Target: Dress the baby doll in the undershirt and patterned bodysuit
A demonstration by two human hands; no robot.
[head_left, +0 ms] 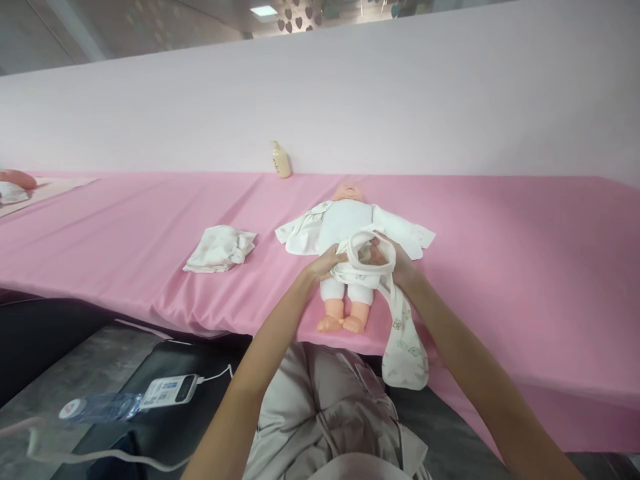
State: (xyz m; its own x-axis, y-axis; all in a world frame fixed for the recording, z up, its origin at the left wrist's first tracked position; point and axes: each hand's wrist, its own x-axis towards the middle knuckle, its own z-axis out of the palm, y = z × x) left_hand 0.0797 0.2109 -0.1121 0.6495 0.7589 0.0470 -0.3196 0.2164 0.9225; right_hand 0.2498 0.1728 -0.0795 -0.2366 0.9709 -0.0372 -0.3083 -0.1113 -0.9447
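A baby doll (347, 222) lies on its back on the pink-covered table, bare feet toward me, its lower body in white. A white baby jacket (403, 230) is spread open under it, sleeves out to both sides. Above the doll's legs I hold white printed baby pants (357, 275), their round opening spread and facing me. My left hand (325, 263) is closed on the left of the opening. My right hand (403, 265) grips the right side, with some fingers showing inside the ring. One pant leg (406, 353) hangs over the table's front edge.
A folded white printed cloth (220, 249) lies left of the doll. A pump bottle (281, 161) stands at the back by the pale partition (320, 100). Below left, a black seat (165, 367) bears a water bottle (103, 407) and a cabled white device (169, 391).
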